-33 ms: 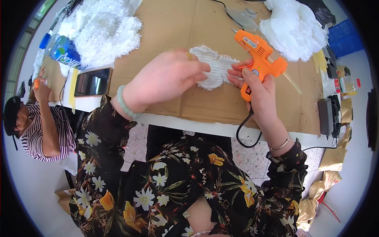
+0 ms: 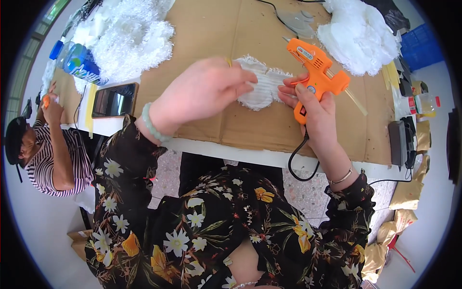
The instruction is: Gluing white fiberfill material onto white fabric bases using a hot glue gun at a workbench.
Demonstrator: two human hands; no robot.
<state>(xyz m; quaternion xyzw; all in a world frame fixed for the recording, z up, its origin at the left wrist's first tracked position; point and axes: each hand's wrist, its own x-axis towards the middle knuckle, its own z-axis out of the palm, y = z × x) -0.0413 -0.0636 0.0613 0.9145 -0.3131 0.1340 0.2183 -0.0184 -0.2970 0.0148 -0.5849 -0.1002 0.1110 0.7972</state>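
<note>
My right hand is wrapped round the handle of an orange hot glue gun. Its metal nozzle points up and left, and a translucent glue stick juts from the back. Beneath the gun lies a small piece of white shaggy fabric, ribbed side up, with frayed edges. My right fingertips are at its right edge. My left hand, fingers curled and closed, is over the fabric's left edge. Whatever may be between those fingertips is hidden.
Brown cardboard covers the table. White shaggy material is heaped at the left, beside a blue-capped bottle and a phone. Another white pile lies far right. A co-worker sits at the left. The gun's black cable loops over the table's front edge.
My left hand's fingers have shifted very slightly over the fabric's left edge. My right hand and the glue gun stay practically where they were.
</note>
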